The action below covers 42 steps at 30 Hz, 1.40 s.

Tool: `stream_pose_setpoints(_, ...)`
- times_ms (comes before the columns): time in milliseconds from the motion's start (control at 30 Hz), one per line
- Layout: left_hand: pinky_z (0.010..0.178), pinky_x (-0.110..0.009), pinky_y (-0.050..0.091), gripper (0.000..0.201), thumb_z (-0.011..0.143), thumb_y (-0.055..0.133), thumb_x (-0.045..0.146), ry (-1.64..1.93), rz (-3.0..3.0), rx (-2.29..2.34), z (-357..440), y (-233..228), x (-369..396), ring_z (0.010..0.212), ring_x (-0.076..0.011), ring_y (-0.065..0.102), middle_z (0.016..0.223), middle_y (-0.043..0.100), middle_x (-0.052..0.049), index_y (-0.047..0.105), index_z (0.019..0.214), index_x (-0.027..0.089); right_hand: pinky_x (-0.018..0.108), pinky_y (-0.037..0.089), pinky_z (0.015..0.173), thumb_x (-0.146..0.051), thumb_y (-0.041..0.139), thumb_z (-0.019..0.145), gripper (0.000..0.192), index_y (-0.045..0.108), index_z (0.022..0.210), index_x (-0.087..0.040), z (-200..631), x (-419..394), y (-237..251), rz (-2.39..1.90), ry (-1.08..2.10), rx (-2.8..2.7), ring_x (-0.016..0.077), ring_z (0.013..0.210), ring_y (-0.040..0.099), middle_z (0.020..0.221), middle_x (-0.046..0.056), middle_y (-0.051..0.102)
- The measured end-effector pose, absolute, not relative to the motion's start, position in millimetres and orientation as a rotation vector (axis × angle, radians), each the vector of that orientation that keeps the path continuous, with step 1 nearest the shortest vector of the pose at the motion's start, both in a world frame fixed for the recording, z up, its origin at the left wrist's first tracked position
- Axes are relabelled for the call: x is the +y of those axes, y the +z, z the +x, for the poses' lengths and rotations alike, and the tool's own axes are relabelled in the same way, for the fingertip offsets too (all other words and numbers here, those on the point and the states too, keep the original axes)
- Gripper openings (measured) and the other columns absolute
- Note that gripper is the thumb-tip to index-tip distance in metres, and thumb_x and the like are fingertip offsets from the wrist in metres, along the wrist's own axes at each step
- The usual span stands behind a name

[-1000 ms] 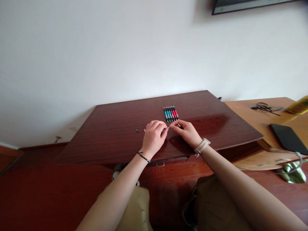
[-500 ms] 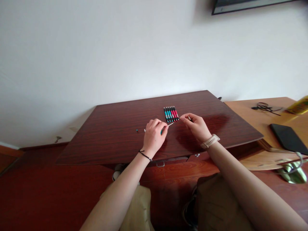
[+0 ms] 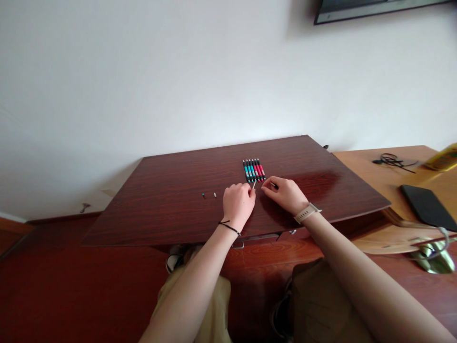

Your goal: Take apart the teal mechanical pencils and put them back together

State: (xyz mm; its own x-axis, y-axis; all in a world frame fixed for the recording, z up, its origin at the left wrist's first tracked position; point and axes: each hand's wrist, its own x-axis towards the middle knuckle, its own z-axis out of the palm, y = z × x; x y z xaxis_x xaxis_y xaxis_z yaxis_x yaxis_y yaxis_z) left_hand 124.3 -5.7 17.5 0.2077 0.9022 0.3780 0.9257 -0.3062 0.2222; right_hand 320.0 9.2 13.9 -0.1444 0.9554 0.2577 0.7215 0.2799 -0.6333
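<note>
My left hand (image 3: 239, 205) is closed, its thumb and finger pinching a thin white rod (image 3: 254, 185) like a pen's inner tube, which points up and away. Just to the right, my right hand (image 3: 285, 193) has its fingers curled around a small black piece (image 3: 274, 185), mostly hidden, perhaps a pen part. The fingertips of both hands are close but apart. Beyond them lies a neat row of several pens (image 3: 253, 169), blue on the left and red on the right. Left of my left hand are a small teal-and-black piece (image 3: 203, 195) and a small white piece (image 3: 215, 195).
The dark wooden table (image 3: 160, 205) stands against a white wall. At right, a lighter wooden surface (image 3: 360, 164) carries a black phone (image 3: 428, 205), a coiled black cable (image 3: 392, 161) and a yellow package (image 3: 442, 158). A screen (image 3: 374, 12) hangs above.
My left hand has moved right and slightly down, and the rod now points more upward. My right hand has shifted a little left and down. The small white piece is now fully visible.
</note>
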Motion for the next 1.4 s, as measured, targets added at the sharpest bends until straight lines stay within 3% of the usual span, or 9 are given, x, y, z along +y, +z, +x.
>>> stream_pose_setpoints(400, 0.090, -0.047, 0.043, 0.016, 0.101, 0.065, 0.029, -0.542, -2.315, -1.821, 137.3, 10.9, 0.7, 0.099, -0.0314, 0.065, 0.098, 0.075, -0.015, 0.072, 0.093, 0.017, 0.031, 0.048, 0.077, -0.037, 0.067, 0.094, 0.017, 0.078, 0.097, -0.025, 323.1, 12.8, 8.9, -1.519, 0.462, -1.971, 0.0220, 0.076, 0.070, 0.084, 0.004, 0.079)
stream_pose_setpoints(1067, 0.091, -0.046, 0.041, 0.011, 0.101, 0.066, 0.025, -0.572, -2.349, -1.804, 135.2, 9.5, 1.5, 0.100, -0.0304, 0.065, 0.096, 0.074, -0.013, 0.069, 0.092, 0.018, 0.031, 0.040, 0.066, -0.039, 0.070, 0.092, 0.015, 0.077, 0.095, -0.026, 324.5, 13.6, 6.3, -1.636, 0.387, -2.010, 0.0210, 0.067, 0.065, 0.073, 0.001, 0.071)
stream_pose_setpoints(1400, 0.083, -0.045, 0.042, 0.025, 0.105, 0.058, 0.030, -0.761, -2.260, -1.659, 107.1, 33.4, -5.8, 0.091, -0.0290, 0.063, 0.089, 0.072, -0.010, 0.064, 0.081, 0.023, 0.031, 0.040, 0.066, -0.039, 0.068, 0.094, 0.016, 0.078, 0.099, -0.027, 327.7, 12.4, 5.6, -1.663, 0.384, -2.038, 0.0219, 0.069, 0.066, 0.076, 0.002, 0.073)
